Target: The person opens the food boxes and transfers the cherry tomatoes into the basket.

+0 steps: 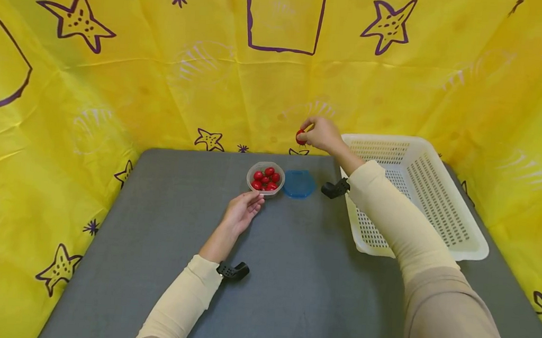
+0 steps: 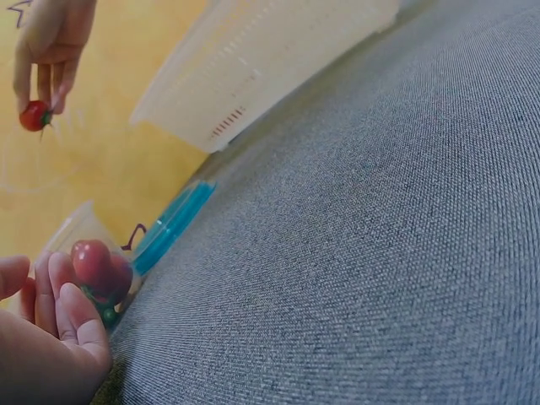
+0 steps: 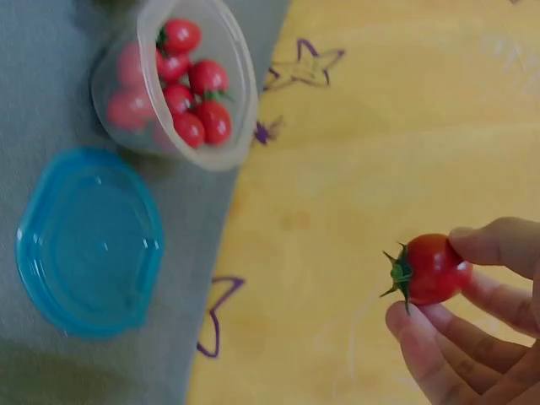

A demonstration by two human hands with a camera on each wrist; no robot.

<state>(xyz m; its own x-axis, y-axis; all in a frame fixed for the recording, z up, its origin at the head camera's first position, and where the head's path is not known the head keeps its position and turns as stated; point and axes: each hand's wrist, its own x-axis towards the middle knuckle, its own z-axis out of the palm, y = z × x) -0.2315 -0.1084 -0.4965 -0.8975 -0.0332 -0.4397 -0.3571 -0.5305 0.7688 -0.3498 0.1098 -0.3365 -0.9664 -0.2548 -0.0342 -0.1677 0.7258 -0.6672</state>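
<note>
The cherry tomato [image 3: 439, 268] (green calyx attached) is pinched between thumb and fingers of the right hand [image 1: 321, 135], raised above table [image 1: 291, 276] level. The left hand [image 1: 241, 212], fingers relaxed, sits at the near side of the tomato-filled clear container [image 3: 245, 80]; contact cannot be confirmed. Beside the container: blue lid [image 1: 299, 184]. Farther right: white basket [image 1: 433, 197].

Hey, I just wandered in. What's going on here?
A person's right hand holds a cherry tomato in mid-air, its grip pinching the fruit. The left hand is right at the near side of an open, see-through tub containing more cherry tomatoes. A blue lid lies beside the tub on the gray table, and a white plastic basket stands farther right.
</note>
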